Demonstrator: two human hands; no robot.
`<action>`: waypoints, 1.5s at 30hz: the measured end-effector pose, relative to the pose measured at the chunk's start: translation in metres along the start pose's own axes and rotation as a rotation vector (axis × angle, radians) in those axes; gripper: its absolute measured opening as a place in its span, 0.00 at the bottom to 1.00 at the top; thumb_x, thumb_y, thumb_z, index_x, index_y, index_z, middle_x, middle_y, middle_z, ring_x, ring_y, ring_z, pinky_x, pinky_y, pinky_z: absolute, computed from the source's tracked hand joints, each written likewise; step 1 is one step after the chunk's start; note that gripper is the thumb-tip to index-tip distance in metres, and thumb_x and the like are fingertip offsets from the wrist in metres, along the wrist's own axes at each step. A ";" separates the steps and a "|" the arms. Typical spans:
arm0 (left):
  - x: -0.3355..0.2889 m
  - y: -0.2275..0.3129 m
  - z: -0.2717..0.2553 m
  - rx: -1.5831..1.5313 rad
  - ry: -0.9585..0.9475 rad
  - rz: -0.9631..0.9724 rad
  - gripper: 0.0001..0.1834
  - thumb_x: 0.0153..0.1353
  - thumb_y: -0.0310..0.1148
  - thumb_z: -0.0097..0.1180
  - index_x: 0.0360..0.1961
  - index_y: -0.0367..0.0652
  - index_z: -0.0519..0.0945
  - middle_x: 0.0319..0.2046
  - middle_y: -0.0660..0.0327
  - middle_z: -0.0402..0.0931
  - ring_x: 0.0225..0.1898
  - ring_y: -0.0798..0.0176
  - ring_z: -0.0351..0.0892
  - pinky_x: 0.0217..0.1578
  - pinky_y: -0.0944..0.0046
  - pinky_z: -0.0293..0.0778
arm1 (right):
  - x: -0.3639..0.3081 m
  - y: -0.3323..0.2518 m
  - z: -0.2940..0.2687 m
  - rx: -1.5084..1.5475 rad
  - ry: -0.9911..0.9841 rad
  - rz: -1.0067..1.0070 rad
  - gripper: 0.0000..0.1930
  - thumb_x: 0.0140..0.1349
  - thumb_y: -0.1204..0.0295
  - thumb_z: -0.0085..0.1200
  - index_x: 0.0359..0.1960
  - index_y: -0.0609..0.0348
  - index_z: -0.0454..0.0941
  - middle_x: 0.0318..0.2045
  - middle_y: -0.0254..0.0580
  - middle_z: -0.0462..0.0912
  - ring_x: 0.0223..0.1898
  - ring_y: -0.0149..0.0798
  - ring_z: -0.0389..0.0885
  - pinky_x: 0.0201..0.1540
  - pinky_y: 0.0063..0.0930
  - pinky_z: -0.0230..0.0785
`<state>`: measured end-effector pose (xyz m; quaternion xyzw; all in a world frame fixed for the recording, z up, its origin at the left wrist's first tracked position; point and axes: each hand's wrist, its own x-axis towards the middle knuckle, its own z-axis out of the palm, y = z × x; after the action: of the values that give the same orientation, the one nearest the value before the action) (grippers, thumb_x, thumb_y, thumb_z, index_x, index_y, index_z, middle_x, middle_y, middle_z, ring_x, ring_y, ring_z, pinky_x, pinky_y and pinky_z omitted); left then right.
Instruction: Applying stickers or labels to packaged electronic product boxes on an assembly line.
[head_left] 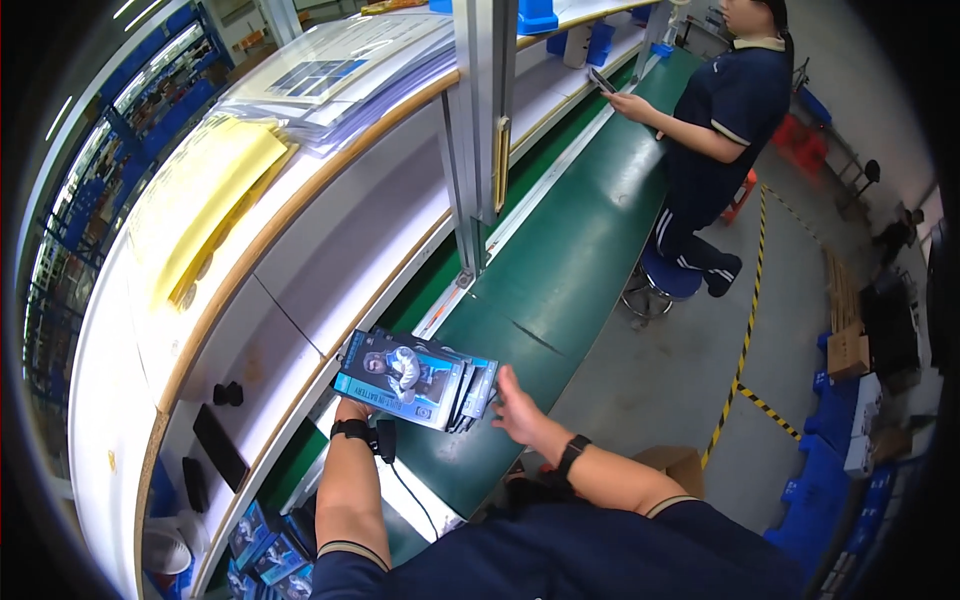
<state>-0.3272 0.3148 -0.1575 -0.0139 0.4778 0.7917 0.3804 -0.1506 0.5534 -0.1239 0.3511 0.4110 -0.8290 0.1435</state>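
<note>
A small stack of blue and black printed cartons (405,380) is over the green bench, tilted, with a figure pictured on the top one. My left hand (352,409) is at the stack's near left side and grips it; its fingers are mostly hidden by the cartons. At the right end, my right hand (517,408) is open with fingers stretched out, close beside the carton edges. Whether its fingertips touch them I cannot tell. Dark bands circle both wrists, and a black device with a cable (386,440) sits at the left one.
The green bench (560,270) runs away to the far right, where another person (725,110) sits holding a phone (602,82). A metal post (483,130) and white shelving (350,230) border its left. More cartons (272,550) lie at lower left. Yellow papers (215,200) top the shelf.
</note>
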 end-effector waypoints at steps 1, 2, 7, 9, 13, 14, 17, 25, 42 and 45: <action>0.007 0.002 0.007 0.000 -0.008 0.008 0.18 0.68 0.42 0.54 0.54 0.44 0.78 0.52 0.60 0.80 0.53 0.61 0.78 0.59 0.57 0.72 | 0.008 0.003 0.006 0.020 -0.011 0.009 0.48 0.61 0.27 0.35 0.76 0.36 0.41 0.76 0.44 0.49 0.74 0.55 0.47 0.66 0.71 0.43; 0.011 0.004 0.012 -0.003 -0.010 0.015 0.18 0.68 0.42 0.54 0.54 0.44 0.78 0.52 0.60 0.80 0.53 0.61 0.78 0.59 0.57 0.72 | 0.014 0.004 0.006 -0.003 -0.017 0.021 0.48 0.61 0.27 0.35 0.76 0.36 0.41 0.76 0.44 0.49 0.74 0.55 0.47 0.66 0.71 0.43; -0.023 -0.040 0.004 -0.068 0.088 0.043 0.18 0.68 0.42 0.53 0.54 0.43 0.78 0.52 0.59 0.80 0.52 0.59 0.79 0.58 0.55 0.72 | 0.013 -0.020 0.015 0.160 -0.069 -0.095 0.40 0.68 0.34 0.33 0.66 0.55 0.67 0.65 0.39 0.71 0.65 0.41 0.68 0.71 0.42 0.50; -0.035 -0.051 0.007 -0.121 0.178 0.046 0.18 0.68 0.41 0.53 0.54 0.43 0.78 0.52 0.58 0.80 0.52 0.59 0.79 0.58 0.55 0.73 | 0.006 -0.024 0.021 0.216 -0.049 -0.057 0.38 0.69 0.35 0.36 0.65 0.55 0.68 0.63 0.40 0.73 0.63 0.42 0.70 0.70 0.42 0.55; -0.097 -0.082 0.021 -0.259 0.175 0.005 0.15 0.67 0.38 0.57 0.52 0.44 0.79 0.53 0.63 0.79 0.52 0.65 0.77 0.57 0.61 0.71 | 0.006 -0.025 0.018 0.163 -0.094 -0.031 0.35 0.68 0.36 0.40 0.60 0.54 0.72 0.55 0.44 0.78 0.55 0.45 0.78 0.61 0.44 0.69; -0.117 -0.079 0.038 -0.281 0.233 -0.022 0.17 0.66 0.39 0.57 0.52 0.43 0.79 0.53 0.63 0.79 0.53 0.65 0.76 0.57 0.61 0.70 | 0.001 -0.022 0.018 0.142 -0.097 0.014 0.34 0.68 0.37 0.40 0.59 0.54 0.72 0.54 0.44 0.78 0.54 0.45 0.78 0.60 0.44 0.70; -0.171 -0.117 0.055 -0.219 0.314 0.042 0.20 0.65 0.41 0.58 0.54 0.41 0.78 0.52 0.62 0.79 0.53 0.65 0.75 0.57 0.61 0.70 | 0.001 -0.004 0.010 0.112 -0.202 0.140 0.32 0.69 0.39 0.41 0.58 0.54 0.73 0.53 0.45 0.79 0.53 0.45 0.79 0.59 0.45 0.72; -0.283 -0.150 0.081 -0.429 0.379 -0.010 0.19 0.67 0.39 0.56 0.55 0.41 0.77 0.52 0.62 0.78 0.54 0.64 0.75 0.57 0.59 0.70 | -0.095 0.030 0.055 -0.131 -0.377 0.217 0.34 0.73 0.45 0.37 0.76 0.38 0.46 0.67 0.46 0.66 0.65 0.47 0.69 0.63 0.46 0.69; -0.617 -0.278 0.026 -0.554 0.600 0.115 0.18 0.69 0.38 0.53 0.56 0.42 0.76 0.53 0.60 0.77 0.55 0.63 0.75 0.57 0.59 0.72 | -0.178 0.246 0.116 -0.385 -0.523 0.390 0.40 0.70 0.39 0.40 0.77 0.35 0.40 0.71 0.47 0.59 0.68 0.45 0.63 0.68 0.43 0.61; -0.540 -0.237 -0.007 -0.550 0.647 0.186 0.18 0.69 0.38 0.53 0.56 0.42 0.76 0.54 0.59 0.77 0.55 0.63 0.76 0.57 0.59 0.72 | -0.185 0.269 0.148 -0.407 -0.479 0.322 0.42 0.68 0.37 0.41 0.76 0.45 0.46 0.69 0.47 0.62 0.66 0.44 0.67 0.66 0.41 0.64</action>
<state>0.2000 0.0516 -0.1296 -0.3192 0.3429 0.8752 0.1203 0.0546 0.2611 -0.0891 0.1714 0.4619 -0.7556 0.4317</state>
